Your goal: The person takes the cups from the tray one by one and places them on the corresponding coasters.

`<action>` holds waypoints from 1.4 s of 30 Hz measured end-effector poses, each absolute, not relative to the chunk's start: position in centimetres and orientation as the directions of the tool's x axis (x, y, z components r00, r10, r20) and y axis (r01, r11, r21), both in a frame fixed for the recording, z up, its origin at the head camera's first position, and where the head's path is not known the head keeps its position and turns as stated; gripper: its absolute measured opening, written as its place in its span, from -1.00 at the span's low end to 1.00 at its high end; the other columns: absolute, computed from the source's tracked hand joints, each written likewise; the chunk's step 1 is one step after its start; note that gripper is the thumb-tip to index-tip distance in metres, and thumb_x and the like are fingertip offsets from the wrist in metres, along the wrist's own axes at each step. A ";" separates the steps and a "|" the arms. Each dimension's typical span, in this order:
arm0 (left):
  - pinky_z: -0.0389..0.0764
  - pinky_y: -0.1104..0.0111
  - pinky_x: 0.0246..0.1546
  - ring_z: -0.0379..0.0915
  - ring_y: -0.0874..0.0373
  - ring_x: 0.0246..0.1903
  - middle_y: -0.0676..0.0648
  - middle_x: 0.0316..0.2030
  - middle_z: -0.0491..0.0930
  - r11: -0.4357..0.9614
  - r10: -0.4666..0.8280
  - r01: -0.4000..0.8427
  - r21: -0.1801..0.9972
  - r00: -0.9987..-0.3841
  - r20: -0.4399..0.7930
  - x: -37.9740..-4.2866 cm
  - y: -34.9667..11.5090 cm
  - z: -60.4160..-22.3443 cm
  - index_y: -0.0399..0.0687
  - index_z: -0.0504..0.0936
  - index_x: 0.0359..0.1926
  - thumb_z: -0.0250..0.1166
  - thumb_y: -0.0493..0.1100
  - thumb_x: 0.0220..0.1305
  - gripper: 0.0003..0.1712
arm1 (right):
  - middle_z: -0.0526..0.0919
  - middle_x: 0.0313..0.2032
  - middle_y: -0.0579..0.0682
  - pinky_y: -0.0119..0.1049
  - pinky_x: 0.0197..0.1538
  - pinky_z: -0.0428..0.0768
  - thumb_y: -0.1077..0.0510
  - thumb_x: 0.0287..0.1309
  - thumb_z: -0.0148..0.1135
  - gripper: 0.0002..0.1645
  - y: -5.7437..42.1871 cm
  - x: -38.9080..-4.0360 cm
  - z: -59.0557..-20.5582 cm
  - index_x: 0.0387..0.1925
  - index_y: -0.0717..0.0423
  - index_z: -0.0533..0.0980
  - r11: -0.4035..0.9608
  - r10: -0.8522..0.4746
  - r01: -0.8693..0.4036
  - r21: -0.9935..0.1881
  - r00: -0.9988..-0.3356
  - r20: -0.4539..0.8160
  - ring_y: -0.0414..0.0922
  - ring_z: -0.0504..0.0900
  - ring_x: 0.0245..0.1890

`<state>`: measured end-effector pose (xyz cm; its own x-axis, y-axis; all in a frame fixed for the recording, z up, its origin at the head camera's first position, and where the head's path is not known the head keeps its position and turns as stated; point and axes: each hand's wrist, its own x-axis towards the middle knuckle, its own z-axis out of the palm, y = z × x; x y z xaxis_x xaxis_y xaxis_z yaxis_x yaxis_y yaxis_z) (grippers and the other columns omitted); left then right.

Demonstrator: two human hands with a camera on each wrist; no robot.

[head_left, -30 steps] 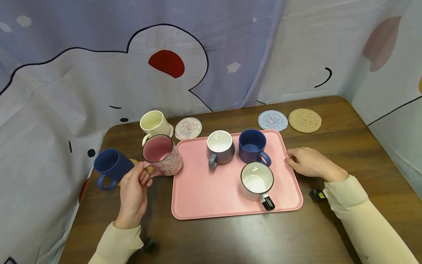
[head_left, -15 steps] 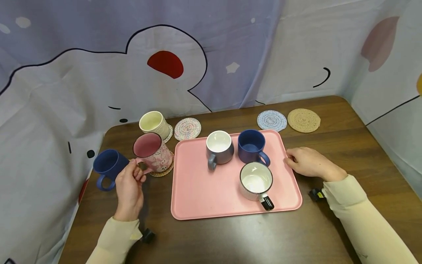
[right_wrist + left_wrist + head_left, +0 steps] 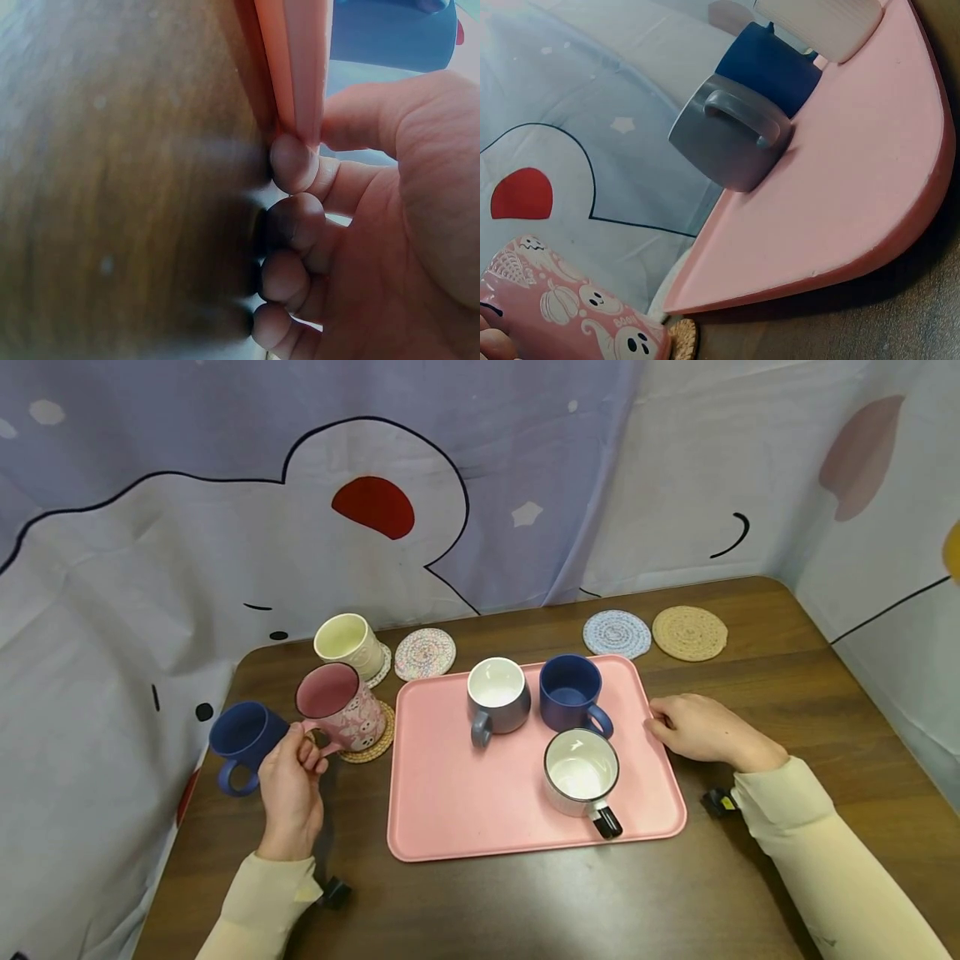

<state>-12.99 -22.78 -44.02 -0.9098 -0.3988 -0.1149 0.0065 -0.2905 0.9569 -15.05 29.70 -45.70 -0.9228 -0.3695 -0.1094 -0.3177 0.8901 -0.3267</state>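
Note:
My left hand [image 3: 292, 789] grips the handle of a pink mug [image 3: 347, 714] printed with white ghosts. In the left wrist view the mug [image 3: 585, 307] stands with its base at a woven tan coaster [image 3: 684, 337]. A pink tray [image 3: 465, 802] lies in the middle of the table. My right hand [image 3: 697, 731] pinches the tray's right rim between thumb and index finger; the right wrist view shows the rim [image 3: 296, 67] between them. On the tray stand a grey mug [image 3: 501, 706], a blue mug [image 3: 566, 702] and a white mug [image 3: 577, 789] with a black-tipped handle.
A second blue mug [image 3: 251, 735] stands just left of my left hand. Behind the pink mug a cream mug [image 3: 358, 647] sits on a coaster. Other round coasters lie along the back: a speckled coaster [image 3: 425, 653], a pale blue coaster [image 3: 617, 635] and a tan coaster [image 3: 690, 633].
The pink mug has moved left, away from the tray's edge, and come down on the woven coaster. My left hand moved with it; my right hand stays at the tray's rim.

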 end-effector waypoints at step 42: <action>0.32 0.55 -0.62 0.27 0.25 -0.56 -0.02 -0.43 0.48 0.493 -0.459 0.046 0.869 -0.835 0.304 -12.2 -23.5 -44.0 -0.22 0.48 -0.05 0.18 -0.08 0.37 -0.70 | 0.35 -0.67 -0.13 -0.29 -0.41 0.30 0.07 0.27 0.11 -0.72 29.7 -15.1 -45.8 -0.57 -0.05 0.37 0.895 -0.358 -0.300 -0.330 -0.925 -0.130 -0.19 0.35 -0.59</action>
<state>-12.17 -23.48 -43.98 -0.8347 -0.4589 0.3044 0.0462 0.4925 0.8691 -15.09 29.74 -45.80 -0.9245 -0.3581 -0.1304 -0.3000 0.8949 -0.3303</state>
